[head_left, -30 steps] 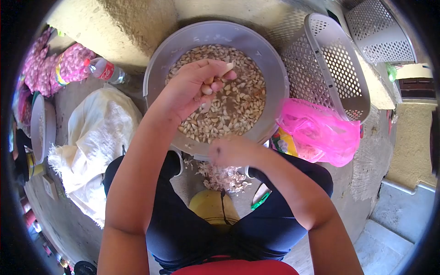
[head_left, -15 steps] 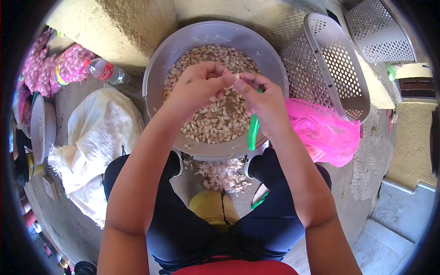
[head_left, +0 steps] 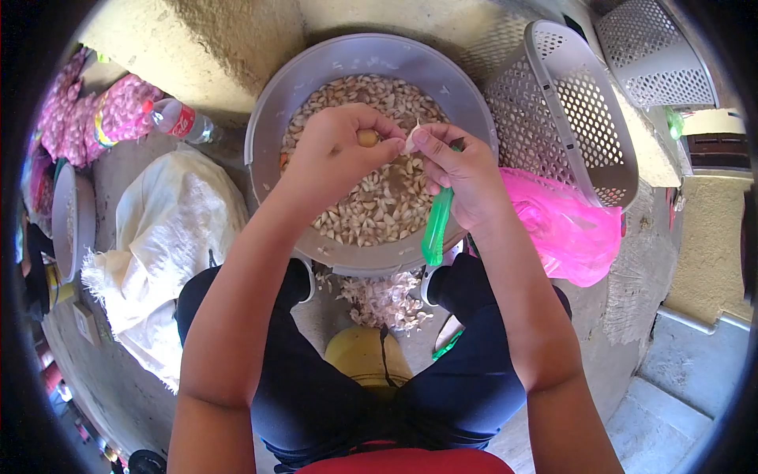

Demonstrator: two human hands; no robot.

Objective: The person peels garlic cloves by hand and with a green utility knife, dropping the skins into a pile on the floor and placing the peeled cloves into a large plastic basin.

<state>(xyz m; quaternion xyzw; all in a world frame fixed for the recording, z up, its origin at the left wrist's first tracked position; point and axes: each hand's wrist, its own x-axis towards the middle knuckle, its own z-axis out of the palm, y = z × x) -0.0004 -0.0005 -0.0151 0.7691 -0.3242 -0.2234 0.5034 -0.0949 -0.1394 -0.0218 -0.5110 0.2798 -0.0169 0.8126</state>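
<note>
Above the tub, my left hand [head_left: 335, 150] is closed in a pinch, thumb and forefinger at one side of a garlic clove [head_left: 411, 142]. My right hand [head_left: 466, 174] meets it from the other side, its thumb and forefinger also on the clove. The palm and lower fingers of that hand hold a small knife with a green handle [head_left: 436, 229], which points down toward me; its blade is mostly hidden. Below both hands, many garlic cloves [head_left: 371, 213] lie in water in the grey round tub [head_left: 272, 103].
Garlic skins [head_left: 387, 300] lie between my feet, by a yellow container [head_left: 367, 355]. A white sack [head_left: 178, 213] and a cola bottle [head_left: 178, 120] are on the left. To the right stand a perforated grey basket [head_left: 584, 118] and a pink plastic bag [head_left: 564, 229].
My hands have drawn slightly apart, and more of the clove shows between them. The green handle has tilted and shifted a little downward.
</note>
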